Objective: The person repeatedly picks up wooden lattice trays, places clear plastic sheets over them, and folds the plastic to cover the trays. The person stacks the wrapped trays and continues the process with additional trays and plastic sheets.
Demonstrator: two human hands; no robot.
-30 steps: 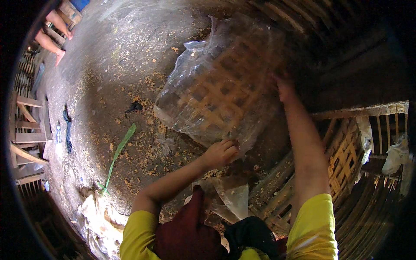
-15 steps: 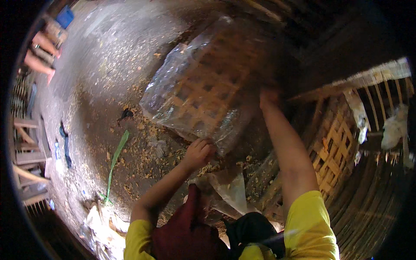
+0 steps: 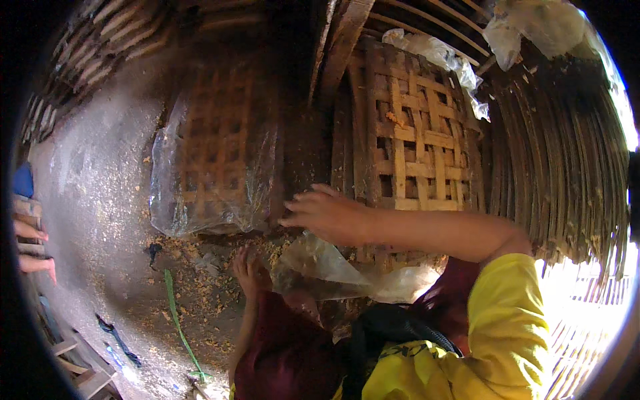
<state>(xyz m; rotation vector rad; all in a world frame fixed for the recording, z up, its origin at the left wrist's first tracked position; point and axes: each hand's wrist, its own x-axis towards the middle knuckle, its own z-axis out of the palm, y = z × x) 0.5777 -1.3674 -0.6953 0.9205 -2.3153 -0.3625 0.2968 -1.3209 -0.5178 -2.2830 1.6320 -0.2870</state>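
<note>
A woven bamboo tray [image 3: 217, 150] under a clear plastic sheet [image 3: 167, 193] lies on the floor in front of me, its far part in shadow. My right hand [image 3: 323, 213] is open beside the near right corner of the plastic, fingers stretched to the left. From here I cannot tell whether the fingertips touch the sheet. My left hand [image 3: 251, 272] rests low, just short of the tray's near edge, with its fingers apart and nothing in them. A loose translucent plastic sheet [image 3: 327, 263] lies under and beside my right hand.
More woven bamboo trays [image 3: 420, 143] stand at the right, with crumpled plastic [image 3: 453, 63] behind and thin slats [image 3: 553, 160] farther right. Yellowish crumbs and a green strip [image 3: 175, 320] litter the floor. Another person's feet [image 3: 37, 260] show at the far left.
The view has swung to the right. My right hand has come back from the far right side of the covered tray to its near corner, and my left hand has drawn back from the plastic.
</note>
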